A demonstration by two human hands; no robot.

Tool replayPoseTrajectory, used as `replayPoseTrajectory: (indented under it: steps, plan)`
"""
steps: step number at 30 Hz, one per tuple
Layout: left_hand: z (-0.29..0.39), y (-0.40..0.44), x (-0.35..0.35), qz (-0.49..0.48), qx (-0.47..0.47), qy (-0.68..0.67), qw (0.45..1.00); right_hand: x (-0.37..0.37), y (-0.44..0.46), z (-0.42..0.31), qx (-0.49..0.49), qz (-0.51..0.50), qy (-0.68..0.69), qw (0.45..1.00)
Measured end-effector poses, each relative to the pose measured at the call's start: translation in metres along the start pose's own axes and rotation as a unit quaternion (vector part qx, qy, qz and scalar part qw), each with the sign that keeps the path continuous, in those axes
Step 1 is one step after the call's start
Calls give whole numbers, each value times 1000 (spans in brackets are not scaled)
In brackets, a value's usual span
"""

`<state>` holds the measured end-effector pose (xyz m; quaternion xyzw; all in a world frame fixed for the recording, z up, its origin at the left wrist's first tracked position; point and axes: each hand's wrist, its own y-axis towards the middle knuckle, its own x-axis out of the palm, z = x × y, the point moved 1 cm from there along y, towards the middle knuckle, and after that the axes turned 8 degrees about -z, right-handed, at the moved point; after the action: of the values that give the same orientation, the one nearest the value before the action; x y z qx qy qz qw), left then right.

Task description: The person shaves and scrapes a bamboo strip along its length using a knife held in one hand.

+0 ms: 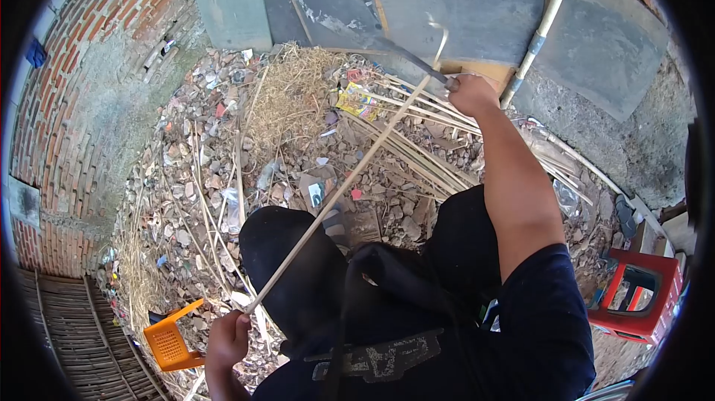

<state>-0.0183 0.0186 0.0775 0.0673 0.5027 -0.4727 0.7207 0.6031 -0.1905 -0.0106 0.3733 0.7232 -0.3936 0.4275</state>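
Two bare hands here: the left hand (227, 341), lower left of the frame, has its fingers closed on one end of a long pale strip (365, 159) slanting up to the upper right. Up there, the right hand's (477, 94) fingers are wrapped round a dark blade (410, 57) crossing the strip. Rubble (406, 226) sits mid-frame.

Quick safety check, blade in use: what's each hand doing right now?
Left hand: closed, holding a long pale stick.
Right hand: closed, holding a long-bladed knife by its handle.
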Motion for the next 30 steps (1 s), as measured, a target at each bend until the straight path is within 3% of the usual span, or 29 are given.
replayPoseTrajectory:
  steps: [5, 8, 12, 13, 17, 20, 21, 24, 25, 30]
  plan:
    - [4, 4, -2, -24, -5, -36, 999, -7, -5, -7, -141, -101, -8, 985]
    - [6, 0, -10, -25, -5, -21, 999, -7, -1, 8, -143, -76, -21, 987]
    - [0, 1, -2, -11, 7, -6, 1000, 7, 8, 28, -25, 20, 46, 998]
    - [0, 3, -2, -20, 2, -21, 1000, 11, 9, 32, -55, 60, 56, 995]
    - [-2, 9, -3, -42, -6, -57, 997, 1, 7, 22, -138, -17, 47, 989]
    - [-4, 2, -8, -36, -9, -68, 997, -23, -10, 10, -126, -114, 13, 985]
    - [-8, -4, -13, -33, -7, -82, 996, -21, -9, 16, -111, -64, 34, 991]
    - [-20, -15, -19, -42, -44, -77, 995, -8, 7, 37, -64, -47, 81, 994]
    - [-19, -18, -20, -39, -51, -76, 995, 1, 12, 39, -90, 13, 80, 993]
    - [-16, -23, -28, -18, -61, -84, 994, -15, -1, 20, -102, -28, 64, 992]
